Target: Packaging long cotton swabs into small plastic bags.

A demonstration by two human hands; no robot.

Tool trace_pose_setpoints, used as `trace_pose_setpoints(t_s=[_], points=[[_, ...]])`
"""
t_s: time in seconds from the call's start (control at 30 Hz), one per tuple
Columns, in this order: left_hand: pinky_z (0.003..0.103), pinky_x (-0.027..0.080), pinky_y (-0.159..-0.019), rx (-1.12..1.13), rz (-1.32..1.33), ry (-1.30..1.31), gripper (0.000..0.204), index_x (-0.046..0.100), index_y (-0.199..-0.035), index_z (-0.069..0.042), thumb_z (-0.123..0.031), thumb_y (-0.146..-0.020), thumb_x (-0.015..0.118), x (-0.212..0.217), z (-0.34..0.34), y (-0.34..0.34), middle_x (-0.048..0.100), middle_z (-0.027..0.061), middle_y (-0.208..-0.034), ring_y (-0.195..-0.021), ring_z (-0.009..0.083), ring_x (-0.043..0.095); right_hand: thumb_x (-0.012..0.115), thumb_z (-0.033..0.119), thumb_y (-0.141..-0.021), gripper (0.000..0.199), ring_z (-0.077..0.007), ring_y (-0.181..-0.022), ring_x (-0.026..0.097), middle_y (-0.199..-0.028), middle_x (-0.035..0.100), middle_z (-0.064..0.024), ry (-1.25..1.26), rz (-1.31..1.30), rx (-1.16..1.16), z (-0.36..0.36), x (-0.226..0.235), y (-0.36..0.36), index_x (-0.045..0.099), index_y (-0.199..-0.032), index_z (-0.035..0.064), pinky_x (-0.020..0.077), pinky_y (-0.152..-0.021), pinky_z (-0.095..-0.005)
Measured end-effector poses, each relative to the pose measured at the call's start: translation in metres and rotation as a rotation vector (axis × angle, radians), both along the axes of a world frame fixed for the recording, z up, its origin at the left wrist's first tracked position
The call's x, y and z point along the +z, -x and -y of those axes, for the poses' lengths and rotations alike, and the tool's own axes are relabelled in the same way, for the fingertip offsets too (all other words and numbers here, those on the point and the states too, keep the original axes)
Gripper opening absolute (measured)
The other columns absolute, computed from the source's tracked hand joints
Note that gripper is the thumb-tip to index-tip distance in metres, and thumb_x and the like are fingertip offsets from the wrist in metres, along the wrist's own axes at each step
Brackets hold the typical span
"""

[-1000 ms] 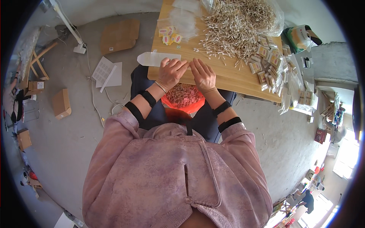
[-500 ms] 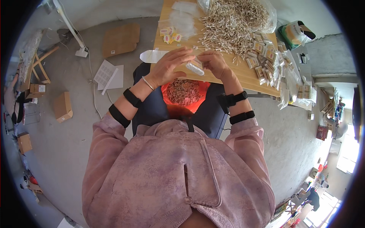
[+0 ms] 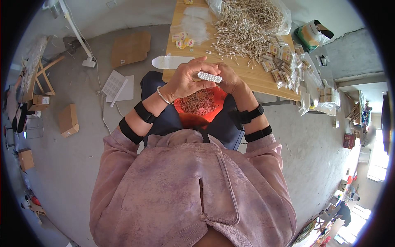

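Observation:
Between my hands, just off the table's near edge, is a small bundle of cotton swabs (image 3: 209, 77), its white cotton tips facing up in tight rows. My left hand (image 3: 186, 79) is closed around the left side of the bundle, thumb below and fingers above. At the bundle's right end, the fingers of my right hand (image 3: 230, 78) are curled against it; its fingertips are partly hidden. Below, between my knees, sits a red bag (image 3: 220, 101) filled with many loose swabs.
A big heap of loose swabs (image 3: 242, 37) covers the wooden table's (image 3: 242, 73) back middle. Packed swab packets (image 3: 284, 61) pile up at its right. Yellow-and-white cards (image 3: 181, 40), clear bags (image 3: 195, 29) and a white pointed strip (image 3: 168, 62) lie left. A person (image 3: 345, 213) is far off at lower right.
The swab bundle has turned so its tips face me more squarely. My left hand has closed around it, and my right hand has come in closer beside it.

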State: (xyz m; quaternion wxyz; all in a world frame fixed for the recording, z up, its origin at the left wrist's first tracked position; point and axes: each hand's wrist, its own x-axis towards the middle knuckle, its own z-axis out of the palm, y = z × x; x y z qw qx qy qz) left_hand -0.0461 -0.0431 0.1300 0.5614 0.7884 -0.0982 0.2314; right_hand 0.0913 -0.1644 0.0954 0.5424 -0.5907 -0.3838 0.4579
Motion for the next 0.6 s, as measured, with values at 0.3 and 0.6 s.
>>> trace_pose_setpoints(t_s=[0.3, 0.6], points=[[0.037, 0.028, -0.107, -0.030, 0.040, -0.130, 0.024, 0.069, -0.090, -0.009, -0.014, -0.068, 0.077, 0.007, 0.012, 0.002, 0.070, 0.0036, -0.089, -0.098, 0.0145, 0.063, 0.059, 0.011, -0.078, 0.022, -0.0132, -0.072, 0.061, -0.086, 0.064, -0.0092, -0.029, -0.297, 0.000, 0.010, -0.002, 0.004, 0.063, -0.093, -0.0046, 0.0507, -0.062, -0.0255], [0.038, 0.027, -0.107, -0.001, 0.043, -0.089, 0.023, 0.069, -0.088, -0.009, -0.013, -0.067, 0.079, 0.016, 0.015, 0.006, 0.070, 0.0029, -0.089, -0.097, 0.0143, 0.062, 0.061, 0.009, -0.077, 0.022, -0.0146, -0.074, 0.063, -0.088, 0.065, -0.0098, -0.033, -0.337, -0.049, 0.012, 0.022, 0.015, 0.062, -0.094, -0.0053, 0.0521, -0.065, -0.0261]])
